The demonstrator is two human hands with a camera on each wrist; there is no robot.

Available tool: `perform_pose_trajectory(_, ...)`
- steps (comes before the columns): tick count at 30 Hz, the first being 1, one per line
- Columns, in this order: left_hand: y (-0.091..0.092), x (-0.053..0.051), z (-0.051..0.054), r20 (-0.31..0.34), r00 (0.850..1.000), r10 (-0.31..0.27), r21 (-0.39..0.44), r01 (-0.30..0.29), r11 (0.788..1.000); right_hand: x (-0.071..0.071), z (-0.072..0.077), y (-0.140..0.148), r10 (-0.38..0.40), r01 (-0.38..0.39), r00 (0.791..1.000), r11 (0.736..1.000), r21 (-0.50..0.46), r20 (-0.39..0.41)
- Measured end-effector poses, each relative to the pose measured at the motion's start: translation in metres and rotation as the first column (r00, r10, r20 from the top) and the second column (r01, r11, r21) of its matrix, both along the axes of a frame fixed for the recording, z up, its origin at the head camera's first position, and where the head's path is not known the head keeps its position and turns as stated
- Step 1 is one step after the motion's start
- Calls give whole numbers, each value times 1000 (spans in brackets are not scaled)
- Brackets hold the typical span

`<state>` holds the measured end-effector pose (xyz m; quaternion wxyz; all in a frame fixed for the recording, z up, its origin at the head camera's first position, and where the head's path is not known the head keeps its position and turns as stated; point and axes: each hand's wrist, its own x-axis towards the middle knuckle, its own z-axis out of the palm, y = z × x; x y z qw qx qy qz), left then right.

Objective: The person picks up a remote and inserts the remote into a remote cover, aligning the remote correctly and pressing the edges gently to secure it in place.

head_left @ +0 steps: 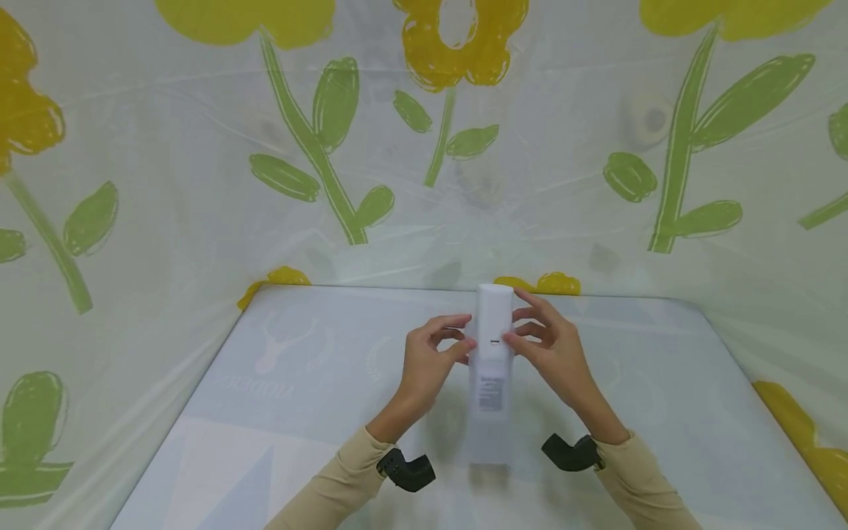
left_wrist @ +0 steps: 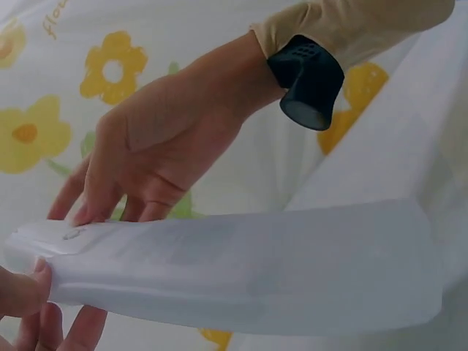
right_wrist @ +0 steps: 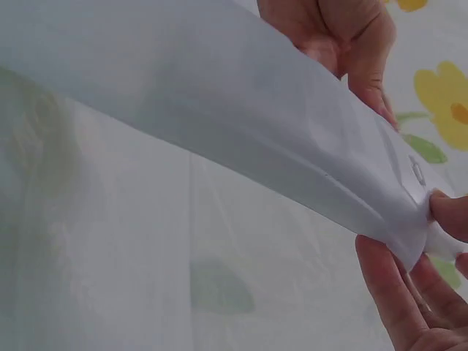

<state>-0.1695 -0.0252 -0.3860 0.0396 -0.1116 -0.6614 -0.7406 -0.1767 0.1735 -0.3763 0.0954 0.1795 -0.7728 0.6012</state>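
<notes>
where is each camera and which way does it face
Head: head-worn, facing forward and down at the white object; left grip, right grip and forearms show.
Left wrist: worn there, facing the white object; left grip lower left, right grip beyond.
Right wrist: worn there, facing the white object; right grip lower right, left grip beyond.
Wrist views share that object.

One left hand [head_left: 429, 364], one right hand [head_left: 556, 353], one white device [head_left: 495, 313], one plastic bag [head_left: 490, 442].
Those four are over the tabletop [head_left: 318, 390], toward the middle of its far edge, with one printed label [head_left: 491, 394]; the arms carry two black wrist cameras [head_left: 409, 472] and two sleeves [head_left: 338, 482]. Beyond the far edge, the head view shows four blooms [head_left: 457, 70] on the cloth [head_left: 550, 147]; three yellow patches [head_left: 559, 283] border the tabletop: far-left corner, far edge, right edge.
</notes>
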Motion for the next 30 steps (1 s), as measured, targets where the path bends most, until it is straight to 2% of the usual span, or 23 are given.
perform_pose_trajectory(4,-1,-1,1,17,1000,9,27,-10,1000,0,1,1,35,-35,999,999,-2,22)
perform_pose_trajectory(11,-3,8,24,20,999,25,17,-25,1000,-1,1,2,80,-79,995,997,-20,61)
perform_pose_trajectory(15,-2,8,25,31,999,20,21,-21,1000,-3,1,3,102,-100,993,994,-38,59)
perform_pose_trajectory(23,-1,6,20,50,999,22,3,-22,1000,-1,-1,3,96,-92,992,995,-42,78)
perform_pose_trajectory(27,3,-3,9,43,998,49,-22,-48,999,1,-2,2,50,-45,996,997,-67,75)
perform_pose_trajectory(30,5,-8,0,39,998,46,-47,-44,998,2,-1,1,15,-9,997,996,-83,80)
